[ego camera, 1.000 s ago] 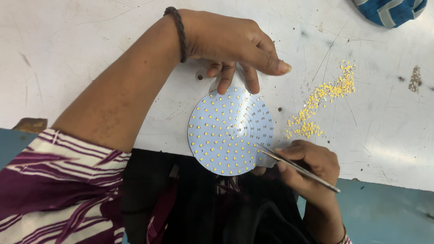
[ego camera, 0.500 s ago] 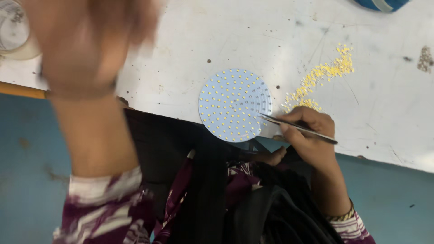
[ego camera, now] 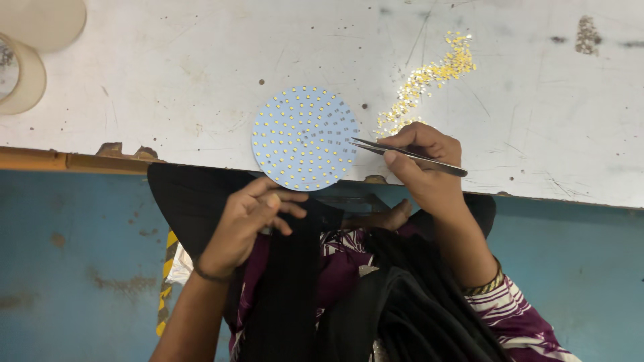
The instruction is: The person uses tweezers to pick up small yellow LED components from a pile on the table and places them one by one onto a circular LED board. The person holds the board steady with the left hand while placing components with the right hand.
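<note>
One round board (ego camera: 305,137) is lying flat at the near edge of a white table (ego camera: 168,87), its pale blue face dotted with rows of small yellow chips, and its lower rim is hanging slightly past the edge. Thin metal tweezers (ego camera: 406,155) are pointing at its right rim, tips closed together or nearly so, too fine to tell whether they are carrying a chip. The right hand (ego camera: 422,164) is pinching them, fingers clamped together around the shaft, the back end sticking out past the knuckles. The left hand (ego camera: 251,218) is hovering just below the board's lower rim, off the table, fingers loosely curled and holding nothing visible; whether a fingertip is touching the board is hard to say. A dark band is circling that wrist. A scatter of tiny yellow chips (ego camera: 429,74) is trailing diagonally across the scratched, speckled tabletop beyond the right hand. Two pale round discs (ego camera: 40,27) are sitting at the far left, cut off by the frame. Dark cloth (ego camera: 295,288) is covering the lap below, and a purple striped sleeve (ego camera: 516,315) is showing at the right wrist.
</note>
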